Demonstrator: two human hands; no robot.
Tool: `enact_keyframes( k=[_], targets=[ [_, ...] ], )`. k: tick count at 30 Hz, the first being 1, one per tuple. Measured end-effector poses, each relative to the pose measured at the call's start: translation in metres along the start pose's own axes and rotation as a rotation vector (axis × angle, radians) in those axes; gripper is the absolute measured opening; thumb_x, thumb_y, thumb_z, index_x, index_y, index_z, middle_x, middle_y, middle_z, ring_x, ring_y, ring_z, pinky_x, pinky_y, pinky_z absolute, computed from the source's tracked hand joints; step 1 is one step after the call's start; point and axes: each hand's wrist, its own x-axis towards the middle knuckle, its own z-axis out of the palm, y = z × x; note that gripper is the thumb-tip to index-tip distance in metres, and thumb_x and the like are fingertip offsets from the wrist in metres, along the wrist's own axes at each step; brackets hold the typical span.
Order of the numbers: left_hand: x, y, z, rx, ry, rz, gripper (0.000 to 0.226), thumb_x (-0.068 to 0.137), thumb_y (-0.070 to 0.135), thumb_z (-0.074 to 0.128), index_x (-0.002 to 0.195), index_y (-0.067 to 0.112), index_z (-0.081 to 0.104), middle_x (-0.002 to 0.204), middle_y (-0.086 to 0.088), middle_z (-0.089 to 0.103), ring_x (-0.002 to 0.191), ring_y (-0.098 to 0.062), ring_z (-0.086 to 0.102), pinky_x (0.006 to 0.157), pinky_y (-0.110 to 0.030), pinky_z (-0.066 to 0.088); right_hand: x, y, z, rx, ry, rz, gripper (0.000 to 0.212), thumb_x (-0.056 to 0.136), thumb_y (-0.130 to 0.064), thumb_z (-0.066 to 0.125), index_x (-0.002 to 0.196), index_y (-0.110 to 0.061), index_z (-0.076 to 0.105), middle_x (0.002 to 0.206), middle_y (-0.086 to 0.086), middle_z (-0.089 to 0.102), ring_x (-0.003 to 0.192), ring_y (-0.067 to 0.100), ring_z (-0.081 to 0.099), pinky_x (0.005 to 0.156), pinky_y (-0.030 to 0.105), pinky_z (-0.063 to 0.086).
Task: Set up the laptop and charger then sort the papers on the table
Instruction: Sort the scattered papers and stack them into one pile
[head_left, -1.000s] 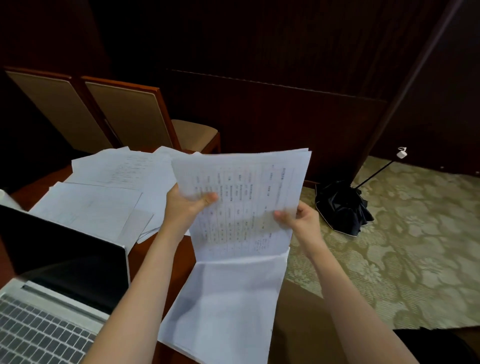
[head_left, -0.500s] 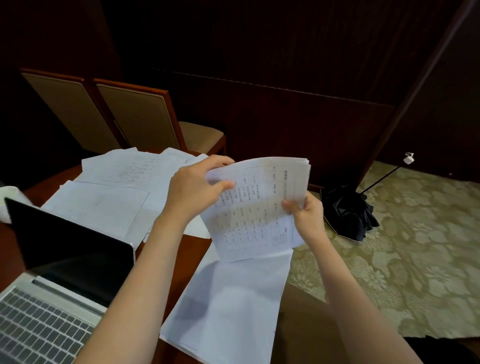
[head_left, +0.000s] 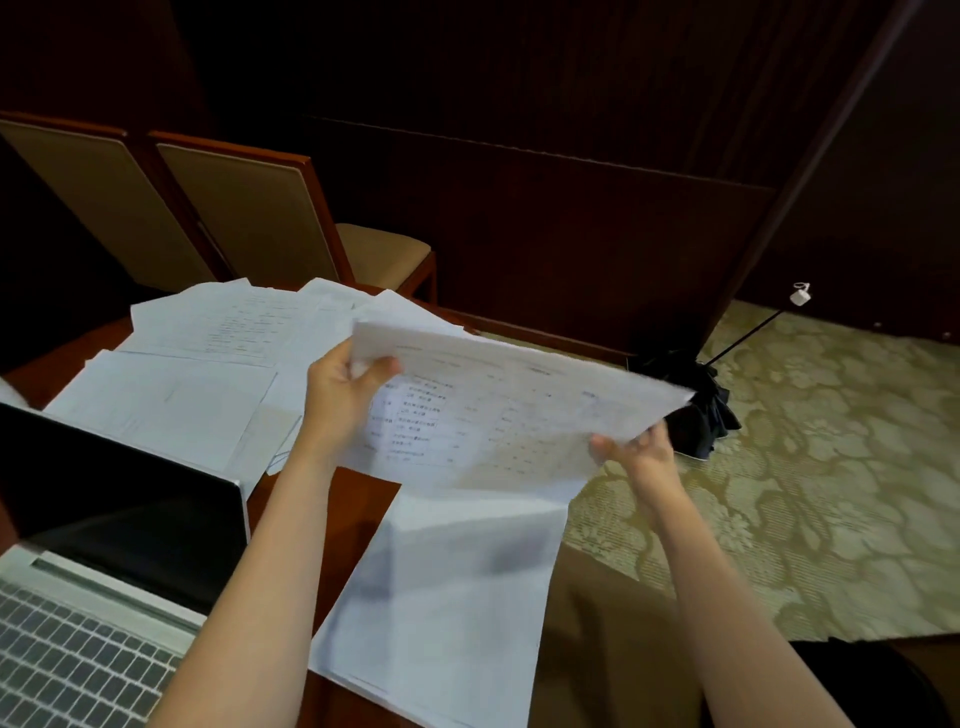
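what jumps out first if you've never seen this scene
A printed sheet is held mid-frame, the left hand gripping its left edge and the right hand its right corner. Loose papers sprawl behind it, an open laptop sits lower left, and a black umbrella lies on the carpet at right.

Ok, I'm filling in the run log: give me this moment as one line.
phase: sorting | left hand: grips printed paper | right hand: pinches printed paper | laptop: open, screen dark
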Motion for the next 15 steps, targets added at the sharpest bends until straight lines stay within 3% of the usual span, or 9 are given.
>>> enact_keyframes(
  k=[2, 3, 6, 9, 11, 15],
  targets=[
    [-0.001, -0.012, 0.001, -0.134, 0.037, -0.064, 0.02, 0.089, 0.014, 0.06, 0.107, 0.021, 0.057, 0.093, 0.017, 0.058, 0.085, 0.003, 0.052, 0.07, -0.011, 0.038, -0.004, 0.005, 0.002, -0.069, -0.063, 0.038, 0.031, 0.078, -0.002, 0.07, 0.103, -0.017, 0.059, 0.107, 0.003, 0.064, 0.115, 0.031, 0.057, 0.101, 0.046, 0.044],
    [-0.001, -0.018, 0.0, -0.175, 0.047, -0.095, 0.018, 0.089, 0.012, 0.06, 0.105, 0.021, 0.057, 0.092, 0.018, 0.058, 0.085, 0.003, 0.051, 0.07, -0.011, 0.038, -0.004, 0.007, 0.003, -0.081, -0.064, 0.032, 0.024, 0.08, -0.002, 0.068, 0.097, -0.018, 0.062, 0.105, 0.003, 0.065, 0.111, 0.03, 0.059, 0.1, 0.045, 0.046],
    [0.0, -0.037, -0.002, -0.216, 0.047, -0.153, 0.016, 0.086, 0.01, 0.063, 0.092, 0.024, 0.057, 0.092, 0.016, 0.059, 0.089, -0.004, 0.054, 0.073, -0.019, 0.044, -0.005, 0.01, 0.005, -0.056, -0.094, -0.039, 0.023, 0.082, 0.001, 0.066, 0.096, -0.017, 0.064, 0.102, -0.001, 0.067, 0.097, 0.016, 0.063, 0.09, 0.035, 0.051],
    [-0.003, -0.058, -0.005, -0.242, 0.07, -0.226, 0.025, 0.08, 0.005, 0.068, 0.101, 0.014, 0.058, 0.091, 0.013, 0.059, 0.093, -0.012, 0.056, 0.073, -0.019, 0.046, -0.008, 0.02, 0.006, -0.101, -0.1, -0.019, 0.028, 0.077, 0.006, 0.068, 0.101, -0.006, 0.063, 0.101, 0.006, 0.066, 0.085, 0.013, 0.065, 0.073, 0.022, 0.056],
    [-0.008, -0.07, -0.005, -0.236, 0.051, -0.255, 0.029, 0.079, 0.0, 0.068, 0.1, 0.017, 0.057, 0.091, 0.013, 0.06, 0.097, -0.015, 0.055, 0.074, -0.017, 0.045, -0.01, 0.027, 0.006, -0.08, -0.106, -0.007, 0.028, 0.074, 0.01, 0.069, 0.096, -0.007, 0.063, 0.095, 0.002, 0.067, 0.082, 0.009, 0.064, 0.065, 0.016, 0.056],
    [-0.012, -0.081, -0.001, -0.225, 0.031, -0.284, 0.028, 0.075, 0.0, 0.071, 0.092, 0.019, 0.058, 0.089, 0.011, 0.06, 0.091, -0.012, 0.057, 0.071, -0.018, 0.045, -0.011, 0.028, 0.005, -0.095, -0.148, -0.012, 0.029, 0.074, 0.008, 0.068, 0.088, -0.017, 0.064, 0.092, -0.006, 0.067, 0.083, 0.005, 0.064, 0.072, 0.021, 0.056]
  ],
)
